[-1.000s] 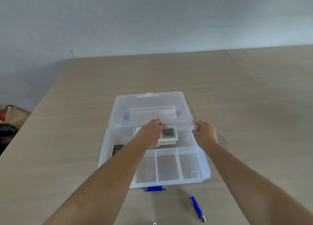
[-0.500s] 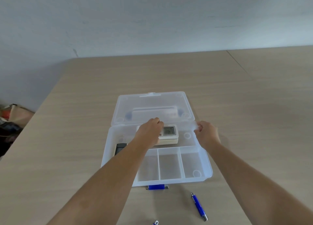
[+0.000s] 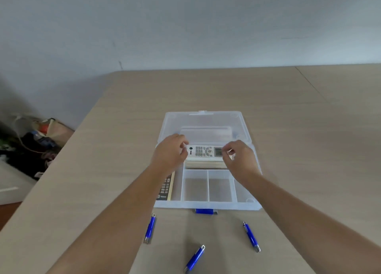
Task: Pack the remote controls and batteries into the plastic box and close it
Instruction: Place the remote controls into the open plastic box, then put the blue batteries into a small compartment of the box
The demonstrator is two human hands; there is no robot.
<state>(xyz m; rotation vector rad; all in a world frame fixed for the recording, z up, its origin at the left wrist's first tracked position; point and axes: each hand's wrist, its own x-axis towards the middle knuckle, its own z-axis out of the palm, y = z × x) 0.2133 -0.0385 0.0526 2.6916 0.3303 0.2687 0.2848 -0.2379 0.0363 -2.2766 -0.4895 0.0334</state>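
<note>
A clear plastic box (image 3: 208, 204) lies open on the table, its lid (image 3: 203, 120) folded back flat. In the rear compartment a white remote (image 3: 203, 151) rests on top of another pale remote (image 3: 204, 164). My left hand (image 3: 170, 155) pinches the white remote's left end and my right hand (image 3: 240, 158) pinches its right end by the display. A black remote (image 3: 166, 188) lies in the box's left compartment, partly hidden by my left forearm. Three blue batteries (image 3: 150, 228) (image 3: 195, 259) (image 3: 251, 236) lie on the table in front of the box.
The box's small front compartments (image 3: 208, 188) hold nothing. A blue latch (image 3: 206, 211) sticks out of the front wall. The wooden table (image 3: 309, 139) meets a wall at the back. Bags and clutter (image 3: 41, 137) sit on the floor beyond the table's left edge.
My right hand left the box's right rim and came to the white remote's right end. My left hand slid to its left end, uncovering the buttons. The view tilted down, showing more batteries.
</note>
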